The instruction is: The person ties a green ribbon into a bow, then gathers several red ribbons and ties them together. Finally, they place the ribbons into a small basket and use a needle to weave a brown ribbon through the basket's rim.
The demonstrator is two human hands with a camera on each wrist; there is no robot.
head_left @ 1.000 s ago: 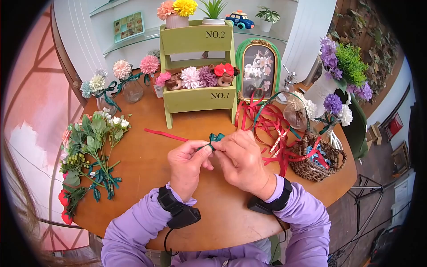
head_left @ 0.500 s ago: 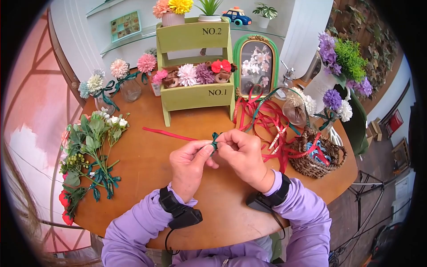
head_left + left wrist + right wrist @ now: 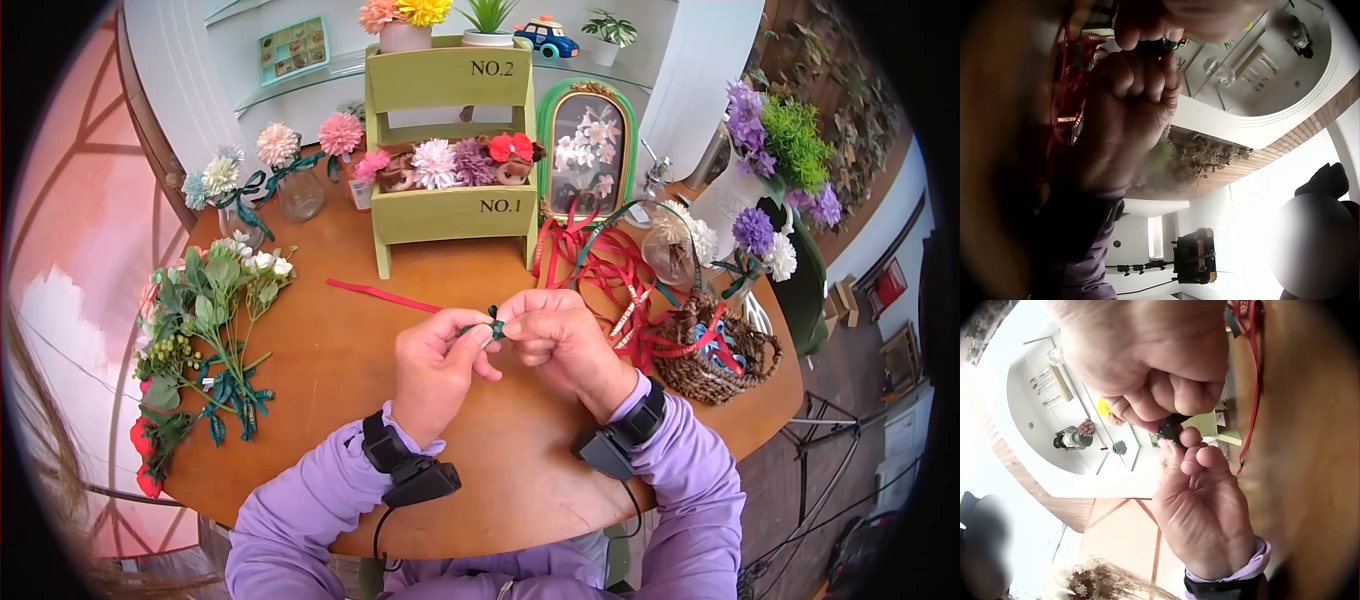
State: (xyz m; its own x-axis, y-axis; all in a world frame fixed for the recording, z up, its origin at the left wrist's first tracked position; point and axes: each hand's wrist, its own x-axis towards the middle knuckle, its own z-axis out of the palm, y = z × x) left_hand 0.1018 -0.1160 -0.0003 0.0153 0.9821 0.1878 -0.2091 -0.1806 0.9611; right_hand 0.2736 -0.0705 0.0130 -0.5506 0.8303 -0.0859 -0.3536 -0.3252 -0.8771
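From my end I have both hands in front of the pale green, two-tier wooden stand point(image 3: 455, 222). The left hand point(image 3: 432, 368) pinches a small knotted dark green ribbon point(image 3: 497, 327) between thumb and forefinger; the right hand point(image 3: 562, 345) pinches its other side, remaining fingers curled. I see tangled glossy red ribbons point(image 3: 608, 264) right of the stand, a brown woven basket point(image 3: 690, 380) beyond them, and leafy flower stems point(image 3: 208, 300) to its left.

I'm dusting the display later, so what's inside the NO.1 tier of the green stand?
Between a left doll and a right doll with a red bow sit a pale pink flower and a purple flower. The front board covers their lower parts and anything beneath.
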